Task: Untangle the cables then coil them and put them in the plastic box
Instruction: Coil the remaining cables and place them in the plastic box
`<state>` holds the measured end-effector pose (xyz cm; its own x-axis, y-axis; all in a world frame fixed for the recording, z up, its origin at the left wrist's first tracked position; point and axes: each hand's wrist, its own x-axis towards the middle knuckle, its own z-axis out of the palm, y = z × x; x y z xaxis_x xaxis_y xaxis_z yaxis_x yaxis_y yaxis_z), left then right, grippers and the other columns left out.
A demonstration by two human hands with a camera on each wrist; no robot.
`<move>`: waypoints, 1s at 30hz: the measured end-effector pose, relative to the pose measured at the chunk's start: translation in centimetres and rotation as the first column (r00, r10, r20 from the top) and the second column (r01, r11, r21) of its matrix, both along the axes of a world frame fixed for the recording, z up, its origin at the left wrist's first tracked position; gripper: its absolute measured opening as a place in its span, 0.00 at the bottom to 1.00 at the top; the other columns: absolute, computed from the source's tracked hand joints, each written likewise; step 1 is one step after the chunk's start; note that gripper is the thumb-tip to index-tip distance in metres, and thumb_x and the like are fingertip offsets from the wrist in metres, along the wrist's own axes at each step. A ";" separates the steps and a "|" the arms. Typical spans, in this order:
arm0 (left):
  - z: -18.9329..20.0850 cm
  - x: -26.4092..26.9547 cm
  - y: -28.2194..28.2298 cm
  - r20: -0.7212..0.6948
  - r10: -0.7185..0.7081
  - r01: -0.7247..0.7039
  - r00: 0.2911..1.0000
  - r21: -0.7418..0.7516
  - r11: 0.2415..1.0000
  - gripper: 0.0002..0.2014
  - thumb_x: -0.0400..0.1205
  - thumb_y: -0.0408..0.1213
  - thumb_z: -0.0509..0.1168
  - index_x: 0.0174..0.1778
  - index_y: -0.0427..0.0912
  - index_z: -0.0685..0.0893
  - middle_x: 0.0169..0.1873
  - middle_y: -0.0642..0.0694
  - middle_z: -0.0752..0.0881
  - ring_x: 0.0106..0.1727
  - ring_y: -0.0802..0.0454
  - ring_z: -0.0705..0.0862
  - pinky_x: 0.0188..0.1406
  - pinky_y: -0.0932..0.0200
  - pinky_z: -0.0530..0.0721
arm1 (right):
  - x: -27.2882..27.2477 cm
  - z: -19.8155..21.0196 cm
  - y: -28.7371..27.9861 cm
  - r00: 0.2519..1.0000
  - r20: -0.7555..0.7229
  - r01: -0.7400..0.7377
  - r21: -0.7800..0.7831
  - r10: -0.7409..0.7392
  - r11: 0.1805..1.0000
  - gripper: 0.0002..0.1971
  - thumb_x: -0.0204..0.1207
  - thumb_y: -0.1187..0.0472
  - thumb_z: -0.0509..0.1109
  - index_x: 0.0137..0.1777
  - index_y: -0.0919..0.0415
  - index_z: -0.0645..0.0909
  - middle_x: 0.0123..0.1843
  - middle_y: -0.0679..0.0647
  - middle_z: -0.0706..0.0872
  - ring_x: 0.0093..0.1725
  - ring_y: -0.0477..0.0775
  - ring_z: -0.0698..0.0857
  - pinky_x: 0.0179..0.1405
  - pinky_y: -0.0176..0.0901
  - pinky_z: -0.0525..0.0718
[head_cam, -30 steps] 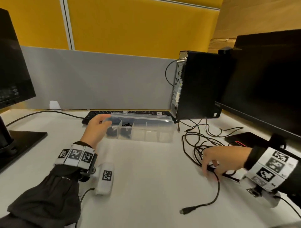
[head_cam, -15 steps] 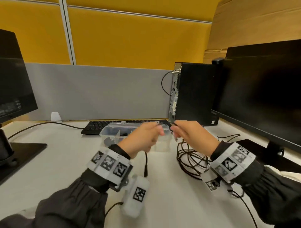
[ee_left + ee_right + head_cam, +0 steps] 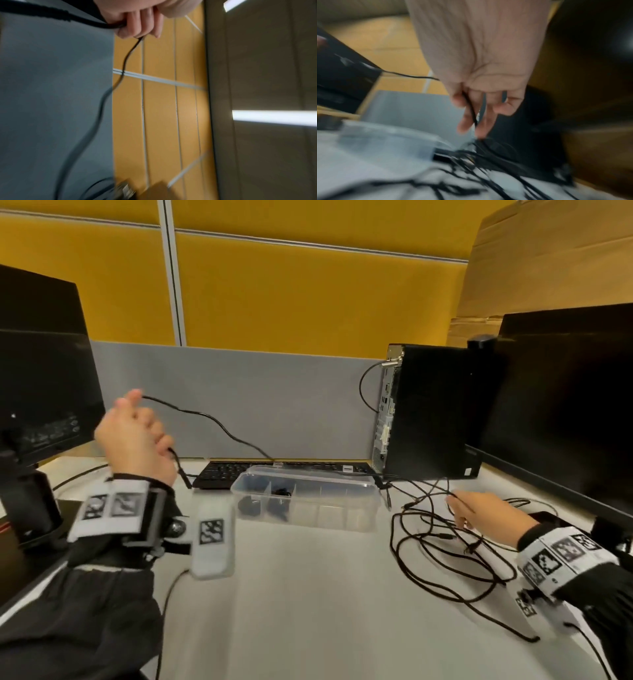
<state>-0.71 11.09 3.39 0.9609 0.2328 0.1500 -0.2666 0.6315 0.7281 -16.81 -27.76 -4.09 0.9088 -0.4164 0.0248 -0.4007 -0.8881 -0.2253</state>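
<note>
Yellow wall panels (image 3: 308, 296), grey partition (image 3: 239, 405), white desk (image 3: 308, 611).

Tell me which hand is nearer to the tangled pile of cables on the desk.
Right. The right hand is down at the tangled cables, fingers among the strands; the left hand is raised far left of them, gripping one black cable.

Blurred cable tangle (image 3: 479, 169); plastic box (image 3: 305, 501) contents unclear

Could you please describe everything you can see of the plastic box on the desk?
The plastic box is clear, long, low and rectangular, with a rim and inner dividers forming compartments. It sits flat on the white desk, just in front of the keyboard. Small dark items lie in its left compartments; the right ones look empty. Neither hand touches it.
</note>
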 end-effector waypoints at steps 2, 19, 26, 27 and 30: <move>-0.5 -1.8 -3.0 0.109 -0.024 -0.002 0.994 0.231 0.973 0.09 0.87 0.41 0.52 0.49 0.49 0.78 0.27 0.55 0.79 0.15 0.61 0.62 0.13 0.69 0.58 | 0.4 1.4 2.7 0.996 0.084 -0.022 -0.192 0.039 0.981 0.16 0.86 0.49 0.47 0.63 0.54 0.72 0.45 0.51 0.83 0.46 0.52 0.83 0.46 0.39 0.80; -1.0 -3.1 -5.7 0.167 -0.228 0.070 0.959 0.641 0.765 0.17 0.86 0.46 0.55 0.30 0.48 0.70 0.24 0.52 0.66 0.23 0.58 0.64 0.20 0.66 0.62 | 0.9 2.7 3.3 0.995 -0.043 -0.087 0.146 0.094 0.985 0.14 0.86 0.53 0.51 0.45 0.57 0.75 0.34 0.51 0.76 0.25 0.44 0.73 0.24 0.31 0.72; -0.3 2.1 2.5 0.004 0.055 -0.055 0.998 0.134 0.989 0.18 0.85 0.47 0.50 0.28 0.51 0.66 0.12 0.55 0.67 0.13 0.61 0.62 0.09 0.68 0.59 | -0.8 0.7 -2.9 0.977 -0.046 0.210 0.379 -0.208 0.901 0.17 0.86 0.51 0.52 0.44 0.63 0.74 0.33 0.55 0.79 0.22 0.49 0.73 0.14 0.33 0.66; -0.6 2.6 3.3 -0.012 0.070 -0.068 0.998 0.114 0.991 0.18 0.85 0.48 0.49 0.28 0.51 0.65 0.12 0.55 0.67 0.13 0.61 0.62 0.09 0.68 0.60 | -0.9 0.6 -3.2 0.972 -0.033 0.222 0.435 -0.231 0.873 0.16 0.85 0.52 0.53 0.48 0.64 0.75 0.34 0.56 0.81 0.21 0.49 0.75 0.14 0.33 0.67; -1.6 3.2 3.7 -0.022 0.158 -0.156 0.987 0.062 0.986 0.16 0.83 0.42 0.49 0.28 0.50 0.66 0.12 0.56 0.65 0.14 0.60 0.61 0.10 0.66 0.57 | -0.4 1.5 -3.0 0.883 0.300 0.120 0.599 -0.361 0.791 0.07 0.83 0.58 0.55 0.52 0.57 0.74 0.45 0.63 0.82 0.19 0.51 0.80 0.14 0.34 0.73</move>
